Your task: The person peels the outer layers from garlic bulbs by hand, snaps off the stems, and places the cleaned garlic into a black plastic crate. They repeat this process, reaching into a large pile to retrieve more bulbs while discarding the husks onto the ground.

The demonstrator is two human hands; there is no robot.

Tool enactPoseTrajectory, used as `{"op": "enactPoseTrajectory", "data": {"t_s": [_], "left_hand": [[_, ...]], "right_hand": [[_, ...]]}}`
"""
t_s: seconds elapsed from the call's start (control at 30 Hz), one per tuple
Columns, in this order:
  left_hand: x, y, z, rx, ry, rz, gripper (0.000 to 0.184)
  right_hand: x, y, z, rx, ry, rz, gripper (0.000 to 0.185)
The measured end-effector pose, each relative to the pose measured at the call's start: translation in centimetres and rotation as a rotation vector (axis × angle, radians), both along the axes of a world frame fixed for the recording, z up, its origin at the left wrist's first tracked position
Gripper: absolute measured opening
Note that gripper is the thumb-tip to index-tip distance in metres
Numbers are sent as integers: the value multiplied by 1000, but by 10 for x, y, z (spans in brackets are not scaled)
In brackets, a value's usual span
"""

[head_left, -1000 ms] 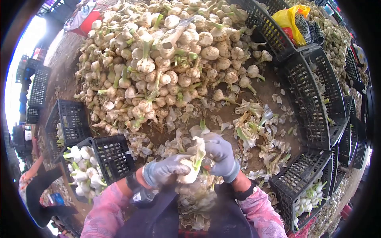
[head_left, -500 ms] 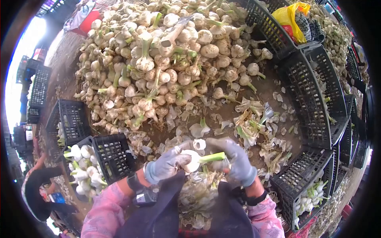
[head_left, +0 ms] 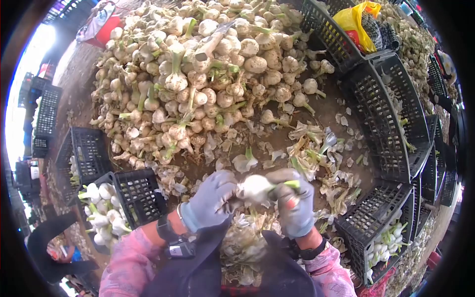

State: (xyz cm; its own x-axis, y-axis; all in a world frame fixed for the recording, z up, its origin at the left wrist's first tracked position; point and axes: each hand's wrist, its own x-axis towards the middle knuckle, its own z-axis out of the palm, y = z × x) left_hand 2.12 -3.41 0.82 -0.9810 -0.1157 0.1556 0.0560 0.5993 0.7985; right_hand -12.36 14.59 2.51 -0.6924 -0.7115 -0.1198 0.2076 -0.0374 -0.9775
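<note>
A white garlic bulb (head_left: 256, 189) with a short green stem is held between my gloved hands, slightly blurred. My right hand (head_left: 295, 205) is closed round its stem end, the green tip showing above the fingers. A small orange-red patch shows at those fingers; I cannot tell what it is. The fingers of my left hand (head_left: 210, 200) are pinched together at the bulb's left end, their tips dark with dirt. Below the bulb, a heap of garlic skins (head_left: 247, 240) lies between my knees. Beyond my hands, a peeled-off skin with green stem (head_left: 245, 161) rests on the ground.
A big pile of untrimmed garlic (head_left: 198, 84) spreads ahead. Black crates stand on both sides; the left crate (head_left: 141, 195) and the right crate (head_left: 376, 213) are beside cleaned white bulbs. A yellow bag (head_left: 363, 24) sits at the upper right. Loose skins (head_left: 341, 185) litter the ground.
The bulb has turned and shifted slightly right and up. My right hand has closed round its stem end, while my left fingers have slid to its left end. A small white piece above the bulb no longer shows.
</note>
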Motion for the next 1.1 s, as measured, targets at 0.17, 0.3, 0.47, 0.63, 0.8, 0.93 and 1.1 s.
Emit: {"op": "enactPoseTrajectory", "data": {"t_s": [0.17,0.3,0.47,0.63,0.8,0.93,1.1], "left_hand": [[24,-11,-24,-359,-472,-72,25],[36,-40,-33,-586,-922,-41,15],[39,-67,-35,-622,-603,231,32],[4,-45,-16,134,-387,310,72],[-35,22,-9,280,-221,18,32],[-17,18,2,742,-305,136,20],[-20,8,-15,48,-128,293,20]], "right_hand": [[-5,8,-21,-190,-698,-206,35],[-4,12,-42,-188,-1045,-290,40],[-5,29,-63,-313,-1422,-261,40],[-1,39,-67,-269,-1442,-266,44],[8,10,-49,-214,-1404,-254,45],[-1,29,-68,-200,-1428,-436,33],[5,29,-62,-128,-1344,-543,31]]}}
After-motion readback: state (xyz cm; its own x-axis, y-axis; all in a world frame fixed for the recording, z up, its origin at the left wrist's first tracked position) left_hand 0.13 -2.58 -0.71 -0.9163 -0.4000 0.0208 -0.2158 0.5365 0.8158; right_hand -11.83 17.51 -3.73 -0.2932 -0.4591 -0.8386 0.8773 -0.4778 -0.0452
